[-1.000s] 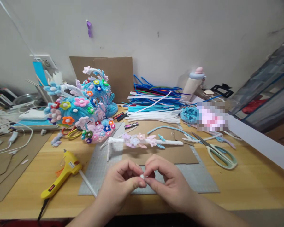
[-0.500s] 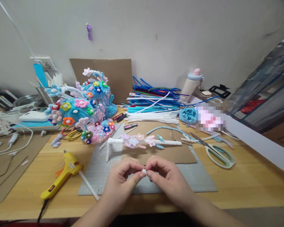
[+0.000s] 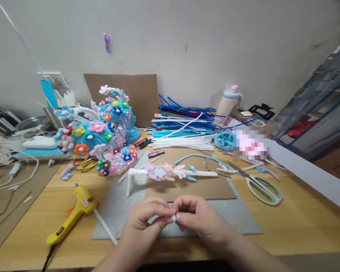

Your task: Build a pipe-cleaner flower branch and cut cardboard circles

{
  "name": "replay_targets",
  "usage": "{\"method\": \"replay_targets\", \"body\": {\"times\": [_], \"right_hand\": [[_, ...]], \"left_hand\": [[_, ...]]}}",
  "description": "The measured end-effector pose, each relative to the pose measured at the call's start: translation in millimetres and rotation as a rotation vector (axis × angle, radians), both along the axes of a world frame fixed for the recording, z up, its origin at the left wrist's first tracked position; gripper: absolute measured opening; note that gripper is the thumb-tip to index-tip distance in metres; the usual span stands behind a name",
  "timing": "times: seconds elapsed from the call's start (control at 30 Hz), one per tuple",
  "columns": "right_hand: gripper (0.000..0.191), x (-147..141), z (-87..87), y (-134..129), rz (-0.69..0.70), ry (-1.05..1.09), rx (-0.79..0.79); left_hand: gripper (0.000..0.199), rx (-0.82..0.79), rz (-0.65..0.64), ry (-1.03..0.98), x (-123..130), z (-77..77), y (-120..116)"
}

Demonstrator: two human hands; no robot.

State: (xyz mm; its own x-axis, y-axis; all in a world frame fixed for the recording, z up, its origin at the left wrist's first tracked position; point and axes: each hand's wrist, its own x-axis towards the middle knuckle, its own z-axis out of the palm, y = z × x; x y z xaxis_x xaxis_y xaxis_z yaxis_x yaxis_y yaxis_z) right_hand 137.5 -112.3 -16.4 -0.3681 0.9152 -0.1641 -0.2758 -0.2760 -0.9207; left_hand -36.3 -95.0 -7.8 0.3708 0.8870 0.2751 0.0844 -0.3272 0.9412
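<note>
A small white piece is pinched between the fingertips of my left hand and my right hand, which meet above the front of the grey cutting mat. Just beyond my hands, a white wrapped stem with pastel fuzzy flowers lies across a cardboard sheet. Its left end bends down toward the mat. Most of the small piece is covered by my fingers.
On the left lies a yellow glue gun with its cord. Green-handled scissors rest at the right. Behind are flower-covered blue models, bundled pipe cleaners and a bottle.
The view has tilted slightly, so everything sits a little lower. My fingers have shifted around the small white piece, and less of it shows.
</note>
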Motion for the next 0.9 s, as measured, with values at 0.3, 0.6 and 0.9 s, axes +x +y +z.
{"method": "replay_targets", "body": {"times": [0.3, 0.6, 0.9], "right_hand": [[0.009, 2.8, -0.7, 3.6, 0.144, 0.014, -0.102], [0.011, 2.0, -4.6, 1.3, 0.207, -0.057, -0.154], [0.014, 5.3, 1.0, 4.0, 0.265, -0.104, -0.162]], "left_hand": [[0.021, 0.17, -0.095, 0.114, -6.5, 3.9, -1.5], [0.013, -0.07, -0.103, 0.072, -7.4, -3.2, -6.9], [0.011, -0.145, -0.147, 0.091, -8.4, 2.3, -8.1]]}}
